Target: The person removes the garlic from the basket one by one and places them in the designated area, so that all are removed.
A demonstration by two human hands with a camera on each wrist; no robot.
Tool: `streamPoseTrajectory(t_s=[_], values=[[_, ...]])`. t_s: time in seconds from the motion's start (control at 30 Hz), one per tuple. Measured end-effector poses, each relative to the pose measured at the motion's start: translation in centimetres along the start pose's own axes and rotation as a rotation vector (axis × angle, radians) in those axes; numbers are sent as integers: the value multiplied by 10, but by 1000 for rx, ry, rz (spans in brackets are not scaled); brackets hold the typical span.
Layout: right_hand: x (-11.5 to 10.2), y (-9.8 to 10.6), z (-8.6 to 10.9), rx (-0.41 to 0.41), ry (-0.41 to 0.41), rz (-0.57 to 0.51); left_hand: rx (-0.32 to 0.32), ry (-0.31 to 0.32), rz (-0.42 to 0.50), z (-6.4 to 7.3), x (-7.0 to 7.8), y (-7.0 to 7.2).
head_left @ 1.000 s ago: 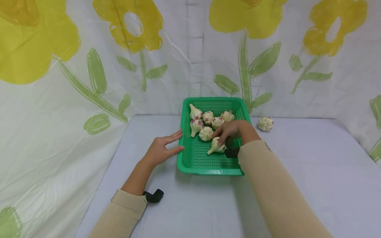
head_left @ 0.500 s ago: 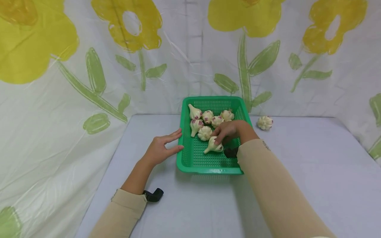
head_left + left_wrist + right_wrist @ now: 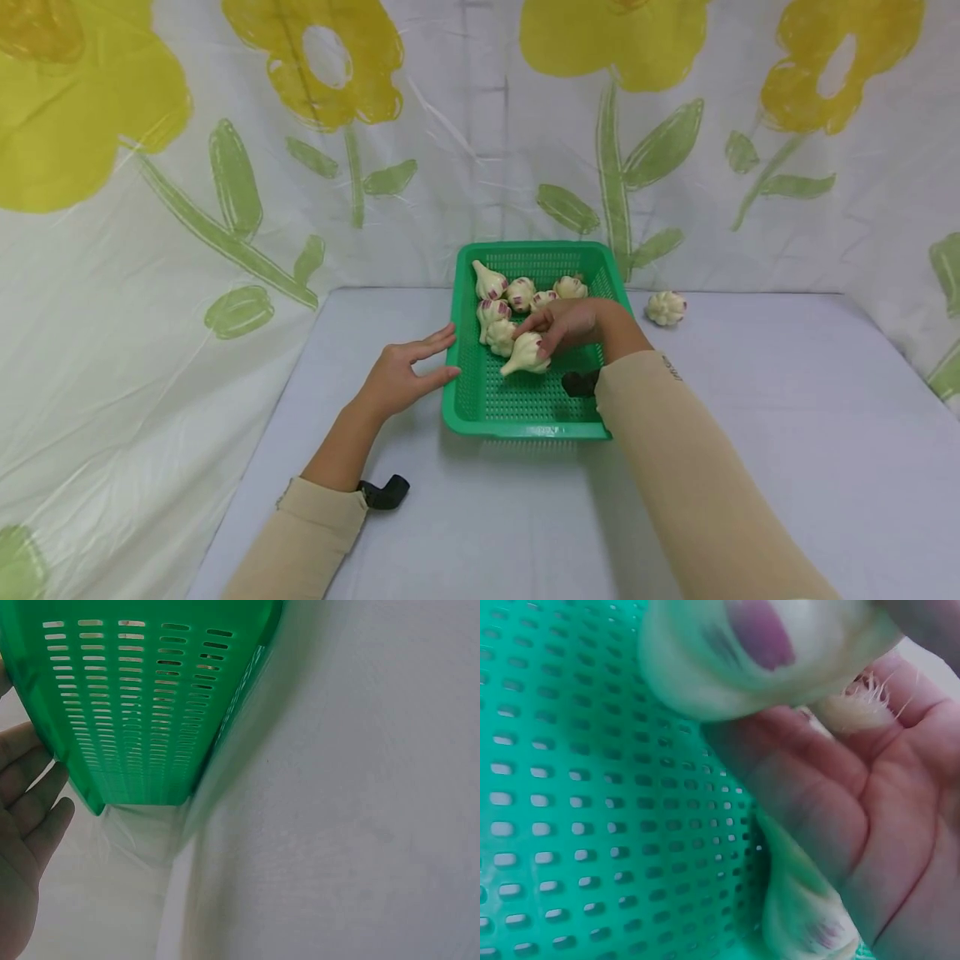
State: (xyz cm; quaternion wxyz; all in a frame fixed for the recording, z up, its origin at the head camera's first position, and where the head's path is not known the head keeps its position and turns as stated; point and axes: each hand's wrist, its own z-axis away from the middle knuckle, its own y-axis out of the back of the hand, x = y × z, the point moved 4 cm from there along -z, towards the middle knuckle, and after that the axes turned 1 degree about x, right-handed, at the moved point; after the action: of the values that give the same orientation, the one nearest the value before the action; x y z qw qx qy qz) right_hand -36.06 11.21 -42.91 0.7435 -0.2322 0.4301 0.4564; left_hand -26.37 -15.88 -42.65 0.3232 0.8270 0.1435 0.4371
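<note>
A green plastic basket point(image 3: 525, 430) stands on the table with several garlic bulbs in it, one of them a whitish bulb point(image 3: 491, 283) at the back left. Inside the basket, my right hand point(image 3: 576, 323) pinches a garlic bulb point(image 3: 527, 355) whose stem points front left. In the right wrist view this bulb point(image 3: 757, 664) is close up above the perforated basket floor, and another bulb point(image 3: 814, 915) lies below the fingers. My left hand point(image 3: 397, 379) rests its spread, fairly straight fingers against the basket's left rim; in the left wrist view the fingertips point(image 3: 56, 780) meet the rim.
A single garlic bulb point(image 3: 666, 308) lies on the white table point(image 3: 765, 400) to the right of the basket. Behind the table hangs a white curtain point(image 3: 480, 183) with yellow flowers.
My right hand has shifted the held garlic bulb a little left and up in the view, and the bulb next to it has moved left against another. My left hand stays at the rim.
</note>
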Motion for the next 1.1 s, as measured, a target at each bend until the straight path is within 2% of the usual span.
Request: streamPoseTrajectory(t_s=[0.13, 0.3, 0.43, 0.67, 0.9, 1.1], values=[[-3, -1, -1, -13, 37, -7, 5, -3, 6, 1, 1, 2], [-7, -1, -1, 12, 73, -32, 10, -12, 7, 2, 1, 3], [-10, 0, 2, 67, 120, -57, 13, -32, 6, 2, 1, 3], [-19, 3, 10, 190, 262, -79, 9, -47, 6, 2, 0, 2], [-22, 9, 14, 321, 273, -60, 12, -45, 2, 1, 1, 2], [-23, 12, 16, 377, 330, -80, 23, -46, 12, 2, 2, 1]])
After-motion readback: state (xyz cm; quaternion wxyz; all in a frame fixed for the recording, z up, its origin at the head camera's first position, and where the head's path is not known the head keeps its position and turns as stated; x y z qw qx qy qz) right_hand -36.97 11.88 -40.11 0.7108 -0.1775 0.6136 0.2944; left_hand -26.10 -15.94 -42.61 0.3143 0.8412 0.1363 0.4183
